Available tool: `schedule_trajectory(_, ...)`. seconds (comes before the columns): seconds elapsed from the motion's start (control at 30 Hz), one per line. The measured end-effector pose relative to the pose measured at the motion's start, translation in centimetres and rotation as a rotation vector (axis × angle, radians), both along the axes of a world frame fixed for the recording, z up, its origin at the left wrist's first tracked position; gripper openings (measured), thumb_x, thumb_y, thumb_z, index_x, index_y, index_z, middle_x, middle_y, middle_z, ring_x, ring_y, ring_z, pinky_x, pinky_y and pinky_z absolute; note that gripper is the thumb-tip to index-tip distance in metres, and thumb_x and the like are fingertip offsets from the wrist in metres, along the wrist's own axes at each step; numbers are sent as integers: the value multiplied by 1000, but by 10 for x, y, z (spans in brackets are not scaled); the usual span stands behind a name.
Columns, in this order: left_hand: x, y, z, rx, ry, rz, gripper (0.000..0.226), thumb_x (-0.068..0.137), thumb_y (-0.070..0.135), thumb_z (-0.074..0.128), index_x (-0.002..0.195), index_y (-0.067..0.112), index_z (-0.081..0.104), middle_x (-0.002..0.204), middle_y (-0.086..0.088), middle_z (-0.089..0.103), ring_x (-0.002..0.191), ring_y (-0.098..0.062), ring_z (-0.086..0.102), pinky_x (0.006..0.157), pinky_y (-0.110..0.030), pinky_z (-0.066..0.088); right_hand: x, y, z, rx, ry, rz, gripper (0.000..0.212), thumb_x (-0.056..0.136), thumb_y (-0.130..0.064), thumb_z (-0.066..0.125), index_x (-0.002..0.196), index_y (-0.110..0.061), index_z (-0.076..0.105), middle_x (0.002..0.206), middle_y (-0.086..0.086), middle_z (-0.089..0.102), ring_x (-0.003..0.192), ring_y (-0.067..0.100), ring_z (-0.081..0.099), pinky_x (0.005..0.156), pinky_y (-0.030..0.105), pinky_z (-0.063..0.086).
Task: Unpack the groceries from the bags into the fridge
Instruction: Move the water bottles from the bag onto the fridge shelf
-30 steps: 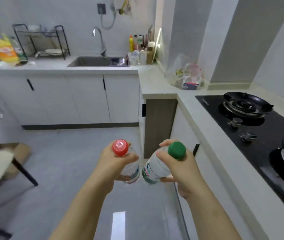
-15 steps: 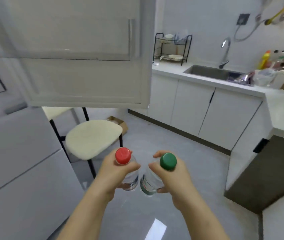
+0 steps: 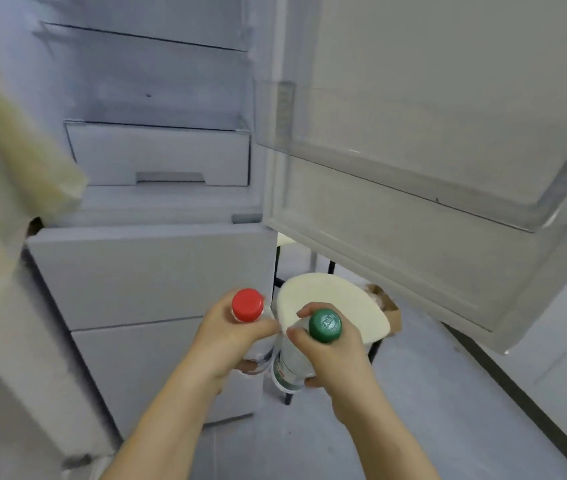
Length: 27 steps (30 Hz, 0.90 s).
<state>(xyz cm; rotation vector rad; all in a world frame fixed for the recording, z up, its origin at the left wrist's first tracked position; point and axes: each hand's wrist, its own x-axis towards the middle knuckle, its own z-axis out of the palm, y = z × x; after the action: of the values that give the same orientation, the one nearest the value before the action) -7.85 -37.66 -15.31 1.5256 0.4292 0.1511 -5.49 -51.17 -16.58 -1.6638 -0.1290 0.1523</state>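
Before the open fridge (image 3: 157, 154), both hands grip bottles: left hand (image 3: 230, 336) red-capped bottle (image 3: 248, 305), right hand (image 3: 332, 358) green-capped bottle (image 3: 324, 325).

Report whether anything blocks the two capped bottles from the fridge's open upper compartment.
Nothing visible does. The left hand holds the red-capped clear plastic bottle, the right hand the green-capped bottle, below the open white fridge compartment; its door hangs open at right.
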Motion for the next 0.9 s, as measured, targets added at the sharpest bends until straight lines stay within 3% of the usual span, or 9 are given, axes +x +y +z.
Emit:
schedule_trajectory(0.17,8,39,16,10,-87,193,30,72,1,72,90,24,63,78,0,60,79,-21,59,76,-56,55,36,45,16,27,-71,149,21,77,-12,67,84,-32,62,71,-18,60,77,11,58,80,46,54)
schedule_trajectory(0.33,21,83,44,1,-237,344,26,75,-1,70,86,21,60,72,4,54,72,-12,55,70,-53,55,66,98,46,90,-175,243,20,78,-13,67,84,-31,61,63,-25,57,63,-4,54,78,45,54)
schedule_trajectory(0.43,36,119,62,48,-329,409,26,74,0,72,83,21,60,65,9,57,72,-12,55,76,-56,55,85,134,71,174,-218,269,18,79,-13,67,85,-29,61,63,-19,56,69,8,53,71,49,55)
schedule_trajectory(0.57,63,173,89,112,-449,428,26,72,0,72,83,21,61,52,18,55,69,-11,57,78,-58,54,113,182,103,290,-299,269,16,82,-10,66,87,-24,60,65,-13,53,71,13,51,63,38,51)
schedule_trajectory(0.7,91,228,120,100,-583,416,29,74,-1,70,91,21,62,55,18,55,66,0,58,62,-47,59,142,231,133,375,-369,246,21,82,-8,64,81,-29,59,57,-20,56,69,9,54,65,42,56)
schedule_trajectory(0.77,104,252,133,86,-645,441,31,75,-1,70,93,22,62,63,15,58,72,-5,59,58,-40,60,157,254,148,431,-396,231,22,83,-8,63,80,-30,59,58,-20,57,69,9,56,67,45,57)
schedule_trajectory(0.9,127,297,156,67,-763,448,31,75,-2,69,93,22,62,76,8,55,84,-15,58,61,-43,60,182,299,171,561,-471,178,22,84,-9,63,82,-30,58,69,-16,56,70,8,59,71,50,58)
